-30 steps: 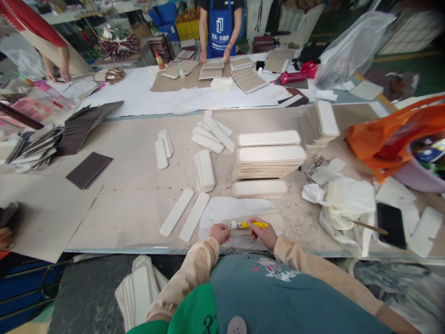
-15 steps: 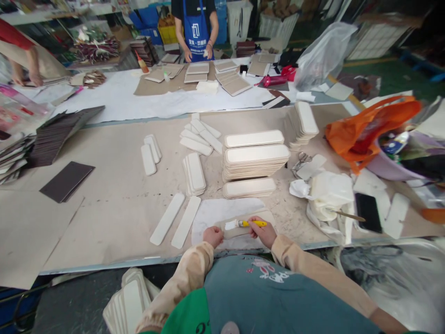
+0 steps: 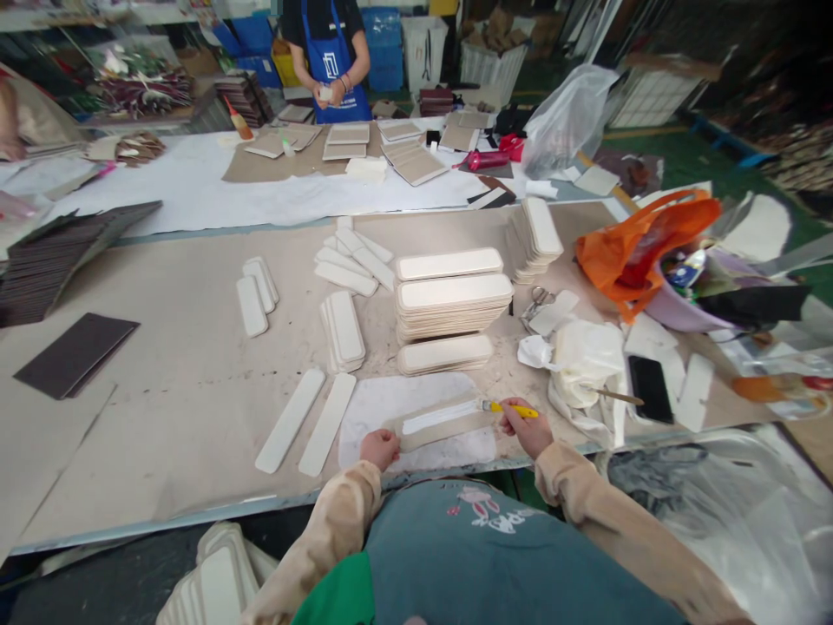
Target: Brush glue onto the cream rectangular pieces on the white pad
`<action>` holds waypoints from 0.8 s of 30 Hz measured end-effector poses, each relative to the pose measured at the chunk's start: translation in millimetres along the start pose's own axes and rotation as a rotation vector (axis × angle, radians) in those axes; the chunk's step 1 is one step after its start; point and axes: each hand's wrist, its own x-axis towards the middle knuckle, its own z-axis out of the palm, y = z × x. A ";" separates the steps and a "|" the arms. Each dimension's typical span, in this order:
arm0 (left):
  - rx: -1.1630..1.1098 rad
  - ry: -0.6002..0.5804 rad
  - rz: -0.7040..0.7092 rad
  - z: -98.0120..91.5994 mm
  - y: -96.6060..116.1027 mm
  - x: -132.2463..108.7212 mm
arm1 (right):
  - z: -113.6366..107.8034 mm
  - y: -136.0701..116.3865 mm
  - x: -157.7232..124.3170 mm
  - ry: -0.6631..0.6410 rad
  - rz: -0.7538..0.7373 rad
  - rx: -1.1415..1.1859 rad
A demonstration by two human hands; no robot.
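Observation:
In my right hand [image 3: 526,427] is a yellow-handled paintbrush [image 3: 514,410], its bristles at the right part of a long beige strip [image 3: 449,427]. A band of white paste [image 3: 439,417] runs along the strip. My left hand [image 3: 380,449] pinches the strip's left end. Under the strip lies a white sheet [image 3: 364,404]. Two pale rounded strips [image 3: 291,421] rest to the left of the sheet. Just beyond it stand stacks of cream rounded strips [image 3: 454,299].
On the right are scissors [image 3: 539,299], a white plastic-wrapped tub [image 3: 589,354] with a stick across it, a black phone [image 3: 650,389] and an orange bag [image 3: 644,252]. Dark folded sheets [image 3: 76,354] lie left. Across the table a person in a blue apron [image 3: 331,65] stands.
My right hand has drawn the brush rightward along the strip, leaving a longer white band. My left hand stays at the left end. The view has shifted right.

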 end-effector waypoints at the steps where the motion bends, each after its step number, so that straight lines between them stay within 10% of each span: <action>1: -0.004 0.000 -0.002 0.3 -0.1 0.4 | -2.3 -0.2 -0.7 0.024 0.006 -0.015; 5: -0.029 -0.009 -0.015 1.8 -2.0 3.1 | 2.9 -6.8 -9.4 0.035 -0.001 0.016; 17: -0.056 -0.048 -0.035 5.4 -6.6 7.1 | 107.1 -23.6 -25.6 -0.530 -0.018 0.192; 24: 0.005 -0.044 -0.012 4.0 -6.9 6.9 | 115.9 -16.5 -26.6 -0.550 -0.035 0.112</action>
